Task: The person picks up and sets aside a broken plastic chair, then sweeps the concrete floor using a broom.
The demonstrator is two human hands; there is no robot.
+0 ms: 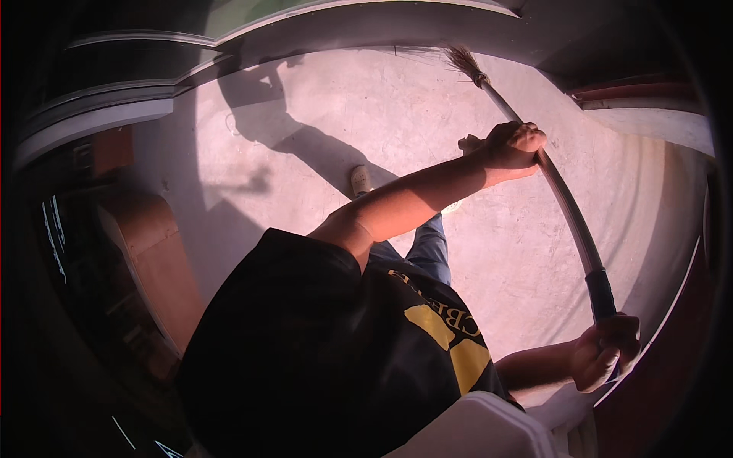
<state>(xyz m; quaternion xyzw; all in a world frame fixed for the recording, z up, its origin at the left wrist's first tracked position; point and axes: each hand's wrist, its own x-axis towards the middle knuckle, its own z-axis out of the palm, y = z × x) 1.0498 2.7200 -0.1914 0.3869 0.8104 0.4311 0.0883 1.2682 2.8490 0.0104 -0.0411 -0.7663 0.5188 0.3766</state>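
Closest to the head camera is the person's black shirt point(305, 343) with a yellow print, above blue jeans point(427, 248). The right hand point(607, 351) is wrapped tight around the dark upper grip of a long broom point(569, 210). The left hand point(515, 145) clasps the pale shaft further down. The bristle head point(462, 57) rests on the sunlit concrete floor point(366, 114) near a curved kerb point(114, 114). 1 shoe point(360, 179) shows below the left forearm.

Torso point(328, 343) hides legs; broom bristles point(460, 57) blurred.
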